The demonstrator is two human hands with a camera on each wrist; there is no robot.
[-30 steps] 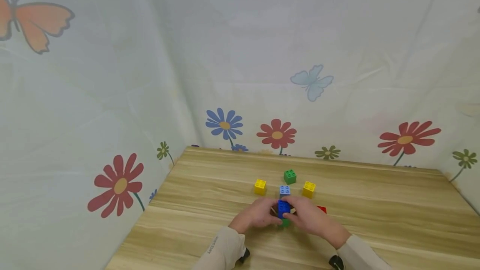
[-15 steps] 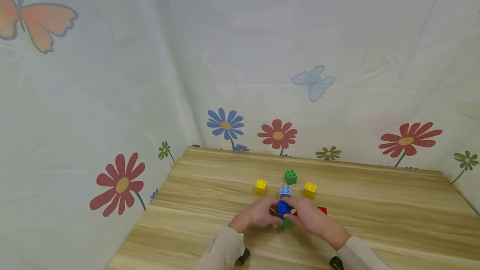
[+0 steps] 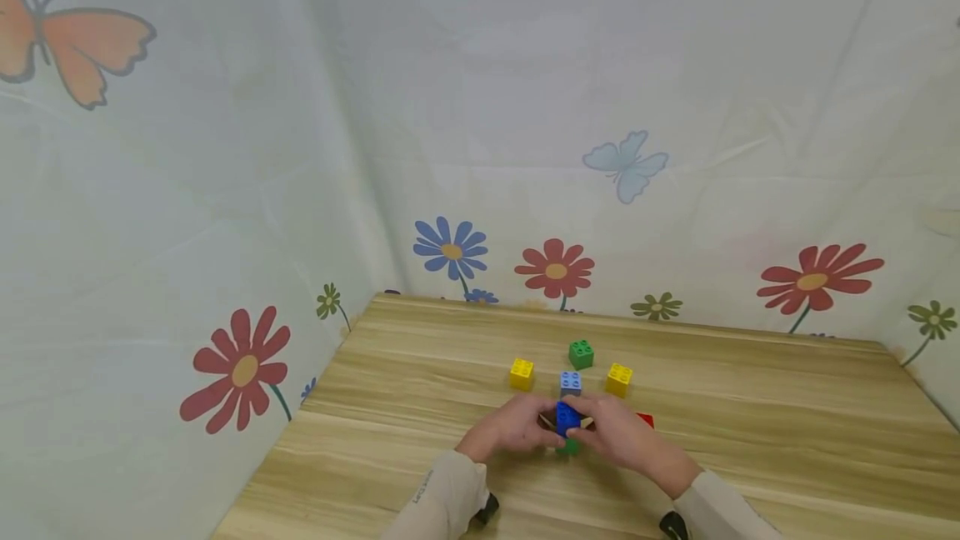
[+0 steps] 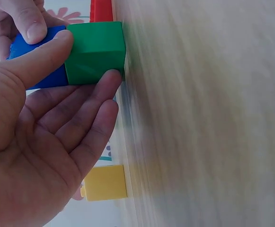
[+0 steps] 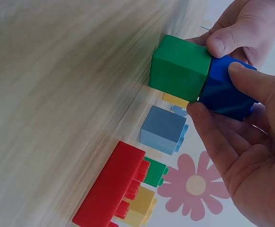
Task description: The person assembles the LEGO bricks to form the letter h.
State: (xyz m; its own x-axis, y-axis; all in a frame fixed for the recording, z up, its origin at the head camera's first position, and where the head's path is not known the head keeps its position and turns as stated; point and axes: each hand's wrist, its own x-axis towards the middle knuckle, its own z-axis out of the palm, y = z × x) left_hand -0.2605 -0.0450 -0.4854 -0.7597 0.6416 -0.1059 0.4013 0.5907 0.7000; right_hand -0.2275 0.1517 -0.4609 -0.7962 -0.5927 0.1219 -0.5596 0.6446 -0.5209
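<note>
A blue toy brick (image 3: 567, 420) sits on top of a green toy brick (image 4: 97, 52), which stands on the wooden table. The blue one looks slightly turned against the green in the right wrist view, with a thin gap at one corner. My left hand (image 3: 519, 425) holds the pair from the left, thumb tip at the seam and a fingertip against the green brick. From the right, my right hand (image 3: 626, 434) pinches the blue brick between thumb and fingers. Behind the hands stands a light blue brick (image 3: 571, 383).
Two yellow bricks, one at the left (image 3: 521, 374) and one at the right (image 3: 618, 379), flank the light blue brick. Another green brick (image 3: 581, 354) stands farther back. A long red brick (image 5: 110, 184) lies right of my right hand. Flower-printed cloth (image 3: 480, 107) borders the table (image 3: 420, 340).
</note>
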